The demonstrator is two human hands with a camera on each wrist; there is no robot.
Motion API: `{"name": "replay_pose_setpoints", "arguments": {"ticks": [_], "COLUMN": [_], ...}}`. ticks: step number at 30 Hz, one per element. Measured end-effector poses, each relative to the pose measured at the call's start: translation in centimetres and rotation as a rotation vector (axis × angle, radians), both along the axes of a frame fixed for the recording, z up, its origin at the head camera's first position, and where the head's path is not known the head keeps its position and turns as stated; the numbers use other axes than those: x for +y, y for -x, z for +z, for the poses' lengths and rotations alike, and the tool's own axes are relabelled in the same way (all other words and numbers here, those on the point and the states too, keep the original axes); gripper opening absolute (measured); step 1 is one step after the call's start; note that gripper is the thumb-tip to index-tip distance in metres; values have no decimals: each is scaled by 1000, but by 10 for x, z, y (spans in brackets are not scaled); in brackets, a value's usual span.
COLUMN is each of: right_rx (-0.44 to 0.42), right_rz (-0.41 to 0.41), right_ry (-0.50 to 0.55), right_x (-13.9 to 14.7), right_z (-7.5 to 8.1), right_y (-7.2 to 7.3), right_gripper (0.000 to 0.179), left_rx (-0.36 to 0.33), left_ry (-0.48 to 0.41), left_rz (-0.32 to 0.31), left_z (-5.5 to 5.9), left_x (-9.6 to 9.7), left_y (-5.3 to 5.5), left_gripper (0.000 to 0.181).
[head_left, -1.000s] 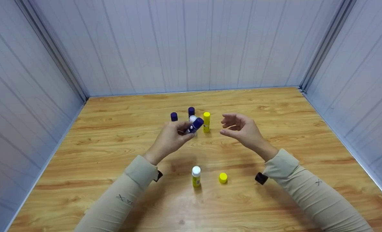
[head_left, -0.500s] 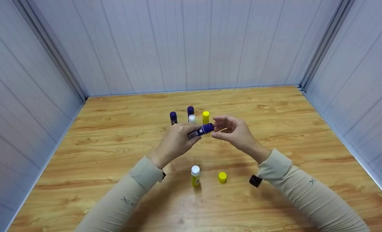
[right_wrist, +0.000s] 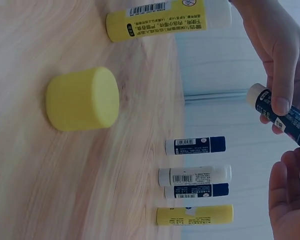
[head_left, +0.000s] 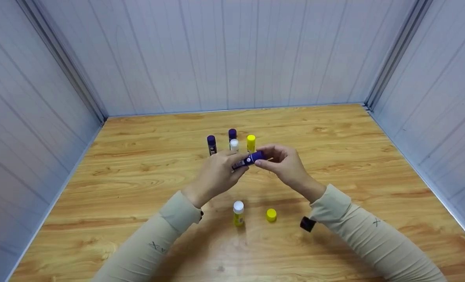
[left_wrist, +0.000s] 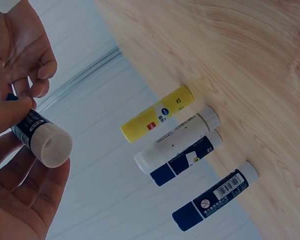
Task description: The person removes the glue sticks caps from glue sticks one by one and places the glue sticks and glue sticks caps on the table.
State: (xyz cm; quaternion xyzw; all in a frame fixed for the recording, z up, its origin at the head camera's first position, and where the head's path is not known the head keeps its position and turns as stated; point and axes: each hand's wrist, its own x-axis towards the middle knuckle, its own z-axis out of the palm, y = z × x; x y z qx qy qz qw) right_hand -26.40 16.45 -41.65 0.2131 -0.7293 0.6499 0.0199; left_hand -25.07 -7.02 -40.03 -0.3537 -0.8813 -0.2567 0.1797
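A dark blue glue stick (head_left: 249,159) is held tilted above the table, its blue cap pointing right. My left hand (head_left: 218,172) grips its body between thumb and fingers; the white base (left_wrist: 52,145) faces the left wrist camera. My right hand (head_left: 287,162) pinches the capped end, thumb in front and fingers behind. Close to me stands a yellow glue stick with a white top (head_left: 238,215). To its right, a loose yellow cap (head_left: 271,215) sits on the wood.
Behind the hands, two dark blue glue sticks (head_left: 211,144) (head_left: 232,134), a white one (head_left: 234,145) and a yellow one (head_left: 251,143) stand upright in a group. Pale panel walls (head_left: 232,58) enclose the wooden table (head_left: 138,164) at the back and sides.
My left hand has brought the dark blue glue stick to the right and tilted it flatter. The right hand has moved left and taken hold of its cap.
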Motion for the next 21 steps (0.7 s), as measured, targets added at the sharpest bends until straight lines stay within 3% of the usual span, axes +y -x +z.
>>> {"name": "replay_pose_setpoints", "arguments": {"ticks": [10, 21], "right_rx": [-73, -95], "right_rz": [-4, 3], "right_ry": [47, 33], "right_x": [-2, 0], "right_z": [1, 1], "right_y": [-1, -2], "right_gripper": [31, 31], "left_rx": [-27, -57], "left_ry": [9, 46], "left_rz": [-18, -52], "left_z": [3, 8], "left_x": [-2, -5], "left_y": [-2, -2], "left_gripper": [32, 29]}}
